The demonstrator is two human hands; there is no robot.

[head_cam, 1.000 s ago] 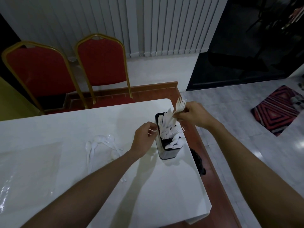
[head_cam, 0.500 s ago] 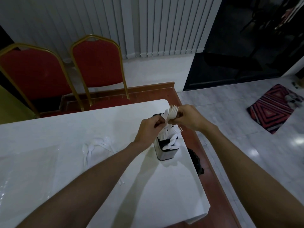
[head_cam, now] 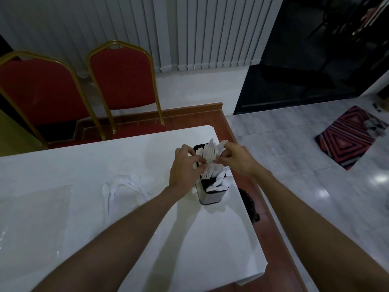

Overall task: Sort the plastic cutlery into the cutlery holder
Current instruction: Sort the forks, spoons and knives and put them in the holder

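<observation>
- The white table [head_cam: 63,218] bears cutlery holder [head_cam: 211,198] near right edge, spoons [head_cam: 126,184] leftward.
- Fingers of left hand [head_cam: 185,168], right hand [head_cam: 239,160] pinch forks [head_cam: 208,153].
- Behind: red chairs [head_cam: 124,74], blinds [head_cam: 210,32].

Shiny metal cutlery holder [head_cam: 211,197], white plastic cutlery [head_cam: 209,153], glossy white table [head_cam: 63,203], red cloth chairs [head_cam: 124,79]

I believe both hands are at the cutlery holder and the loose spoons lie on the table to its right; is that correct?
Not quite: the head view shows the loose spoons lying left of the cutlery holder. The left hand and right hand are at it.
</observation>
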